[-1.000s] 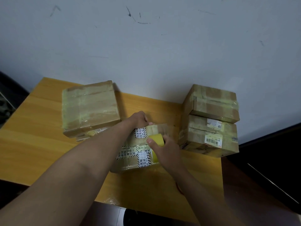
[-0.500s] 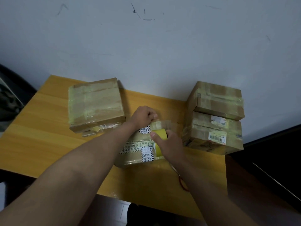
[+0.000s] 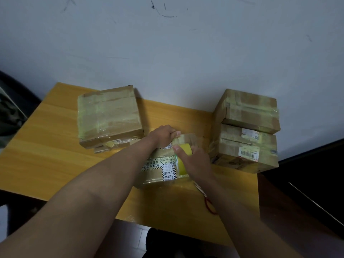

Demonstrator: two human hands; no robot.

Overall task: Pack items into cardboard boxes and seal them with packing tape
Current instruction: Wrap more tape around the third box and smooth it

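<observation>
On the tabletop (image 3: 55,146), three boxes taped, left hand (image 3: 162,135) gripping the last box (image 3: 158,168), right-hand fingers (image 3: 179,151) curled round the tape roll (image 3: 184,148).

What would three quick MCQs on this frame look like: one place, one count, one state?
1. Where is the two-box stack?
A. right end of the table
B. left end
C. on the floor

2. How many cardboard boxes are clearly seen?
A. two
B. four
C. six

3. What is the right hand doing?
A. hanging idle
B. pressing flat
C. gripping the yellow tape roll

Answers: 1 A, the stack sits at the table's right end by the wall. 2 B, stack of two, the large left box, the centre box. 3 C, fingers curl round the roll.
</observation>
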